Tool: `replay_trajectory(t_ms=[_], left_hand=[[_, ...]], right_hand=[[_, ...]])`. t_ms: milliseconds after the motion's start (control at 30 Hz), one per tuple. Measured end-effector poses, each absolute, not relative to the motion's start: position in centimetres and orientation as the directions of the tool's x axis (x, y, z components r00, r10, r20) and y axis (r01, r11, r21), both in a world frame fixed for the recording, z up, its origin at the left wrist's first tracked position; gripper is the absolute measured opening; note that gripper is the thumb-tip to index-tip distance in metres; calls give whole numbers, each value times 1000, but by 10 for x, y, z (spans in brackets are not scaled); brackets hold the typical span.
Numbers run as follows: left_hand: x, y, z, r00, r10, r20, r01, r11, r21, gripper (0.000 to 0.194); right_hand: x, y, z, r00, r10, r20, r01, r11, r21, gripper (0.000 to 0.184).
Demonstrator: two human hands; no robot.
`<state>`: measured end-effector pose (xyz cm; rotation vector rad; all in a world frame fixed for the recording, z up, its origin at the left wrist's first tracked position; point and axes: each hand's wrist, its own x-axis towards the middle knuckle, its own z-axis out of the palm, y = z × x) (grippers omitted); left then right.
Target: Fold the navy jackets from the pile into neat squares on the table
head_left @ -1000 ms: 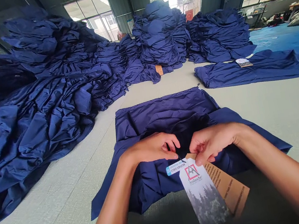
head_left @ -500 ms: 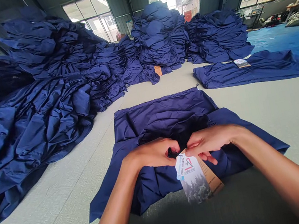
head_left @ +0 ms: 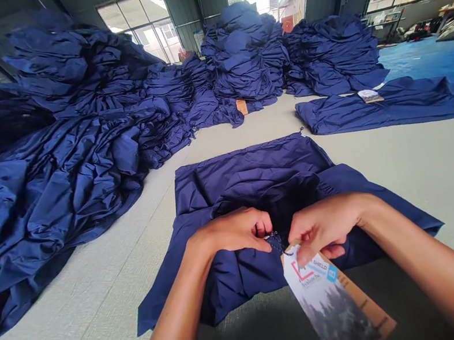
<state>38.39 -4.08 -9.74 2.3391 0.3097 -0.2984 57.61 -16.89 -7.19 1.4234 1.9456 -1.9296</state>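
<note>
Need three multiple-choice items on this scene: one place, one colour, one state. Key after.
1. The white Avalanche tag is: A) at the right hand; B) on the far garment; C) on the blue floor.
2. The garment under the hands is: A) red; B) navy; C) white.
3. That garment is: A) hung on a rack; B) packed in a box; C) spread on the pale grey floor.

1 A: the hand pinches its top edge.
2 B: the fabric shows dark blue.
3 C: it lies loosely spread out.

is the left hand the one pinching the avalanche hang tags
No, the right hand pinches the top of the Avalanche hang tags, and the left hand is at the dark cord on the navy garment.
</note>
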Motion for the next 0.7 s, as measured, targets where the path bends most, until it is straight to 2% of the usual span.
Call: replay_trajectory(t_ms=[167, 300, 400, 500, 567, 700], left_hand=[[386, -44, -95, 933, 146, -328, 328, -717, 615, 15], [384, -43, -90, 951, 107, -289, 272, -732, 625, 14], [382, -42, -87, 959, 88, -268, 245, -729, 639, 16], [382, -40, -87, 965, 54, -257, 220, -700, 679, 16], [383, -40, -88, 968, 44, -249, 210, -689, 694, 16], [386, -42, -91, 963, 72, -261, 238, -685, 689, 19]], right_hand=[[573, -170, -72, -547, 428, -719, 717, -204, -667, 43], [574, -179, -62, -384, 495, -779, 829, -187, -528, 46], [581, -182, -60, -225, 692, -686, 848, -207, -487, 43], [588, -179, -66, -135, 895, -425, 857, -110, -504, 31], [590, -175, -72, -166, 919, -359, 851, -51, -523, 24], [586, -170, -80, -289, 839, -462, 811, -42, -583, 32]])
